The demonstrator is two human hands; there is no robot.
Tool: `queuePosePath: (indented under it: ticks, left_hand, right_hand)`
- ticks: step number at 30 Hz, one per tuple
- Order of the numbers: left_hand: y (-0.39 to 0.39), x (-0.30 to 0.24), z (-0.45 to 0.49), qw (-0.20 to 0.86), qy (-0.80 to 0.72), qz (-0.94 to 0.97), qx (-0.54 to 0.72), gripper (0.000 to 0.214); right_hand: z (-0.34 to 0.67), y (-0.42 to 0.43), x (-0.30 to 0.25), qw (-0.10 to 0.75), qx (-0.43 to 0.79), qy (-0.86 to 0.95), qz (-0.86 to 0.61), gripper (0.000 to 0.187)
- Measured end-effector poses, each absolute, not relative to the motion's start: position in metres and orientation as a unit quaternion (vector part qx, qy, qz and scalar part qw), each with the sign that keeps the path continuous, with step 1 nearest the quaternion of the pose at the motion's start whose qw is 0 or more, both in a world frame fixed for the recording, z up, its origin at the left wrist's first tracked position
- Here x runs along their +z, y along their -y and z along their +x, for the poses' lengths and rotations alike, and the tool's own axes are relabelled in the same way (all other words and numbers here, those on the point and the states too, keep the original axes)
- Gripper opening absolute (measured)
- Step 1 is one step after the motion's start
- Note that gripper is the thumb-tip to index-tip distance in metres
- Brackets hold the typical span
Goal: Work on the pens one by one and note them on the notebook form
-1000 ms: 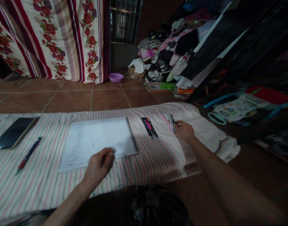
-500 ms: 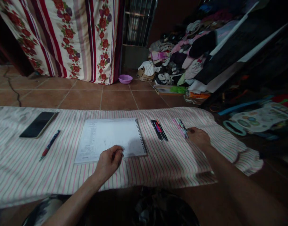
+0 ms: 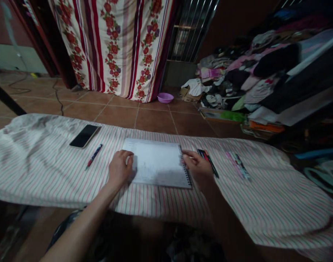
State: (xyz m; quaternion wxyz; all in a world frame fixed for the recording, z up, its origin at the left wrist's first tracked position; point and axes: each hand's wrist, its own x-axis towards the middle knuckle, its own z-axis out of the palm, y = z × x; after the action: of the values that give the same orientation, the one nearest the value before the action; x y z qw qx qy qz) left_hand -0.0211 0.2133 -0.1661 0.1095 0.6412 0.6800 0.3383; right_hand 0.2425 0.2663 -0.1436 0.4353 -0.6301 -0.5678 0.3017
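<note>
A white spiral notebook (image 3: 158,163) lies open-faced on the striped cloth, its wire binding on the right. My left hand (image 3: 121,167) is closed at the notebook's left edge, fingers curled over the page side. At the binding, my right hand (image 3: 197,163) is closed with thumb and fingertips on the coils. Several pens (image 3: 215,171) lie beside my right hand, partly hidden behind it. Farther right are several pastel pens (image 3: 239,165) in a row. A red and dark blue pen (image 3: 93,156) rests left of my left hand, near a dark phone (image 3: 84,136).
The striped cloth (image 3: 275,196) covers a long low surface. Beyond it are a tiled floor (image 3: 117,112), a flowered curtain (image 3: 123,51) and a purple basin (image 3: 165,97). A heap of clothes (image 3: 237,76) stands at the back right.
My right hand has left the pastel pens and come left to the notebook's binding. My left hand has moved from the notebook's lower edge to its left side. The view has turned left.
</note>
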Motion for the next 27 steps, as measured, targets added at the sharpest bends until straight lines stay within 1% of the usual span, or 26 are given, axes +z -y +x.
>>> queuePosePath:
  ticks: [1,3,5,9,13,16,21,27]
  left_hand:
    - [-0.215,-0.163,-0.035,0.068,-0.699,0.633,0.325,0.026]
    - [-0.215,-0.159,-0.065,-0.002,-0.754,0.584,0.300,0.027]
    - [-0.212,-0.157,-0.093,-0.040,-0.804,0.527,0.273,0.029]
    - [-0.199,-0.160,-0.129,-0.038,-0.850,0.480,0.213,0.035]
    - [-0.189,-0.167,-0.138,-0.044,-0.852,0.494,0.168,0.041]
    - [-0.187,-0.169,-0.137,-0.046,-0.847,0.510,0.140,0.042]
    - [-0.189,-0.167,-0.136,-0.038,-0.851,0.508,0.131,0.038]
    - [-0.188,-0.173,-0.141,-0.044,-0.851,0.506,0.138,0.035]
  right_hand:
    - [0.224,-0.258,-0.145,0.442,0.333,0.566,-0.612,0.040]
    - [0.191,-0.241,-0.150,0.435,0.370,0.572,-0.588,0.037]
    - [0.166,-0.227,-0.157,0.423,0.389,0.599,-0.558,0.033]
    - [0.142,-0.215,-0.175,0.416,0.391,0.637,-0.517,0.027]
    - [0.133,-0.218,-0.190,0.421,0.390,0.636,-0.516,0.025]
    - [0.125,-0.220,-0.195,0.413,0.403,0.639,-0.508,0.024]
    - [0.116,-0.222,-0.197,0.391,0.397,0.669,-0.492,0.022]
    - [0.114,-0.224,-0.188,0.396,0.372,0.696,-0.469,0.020]
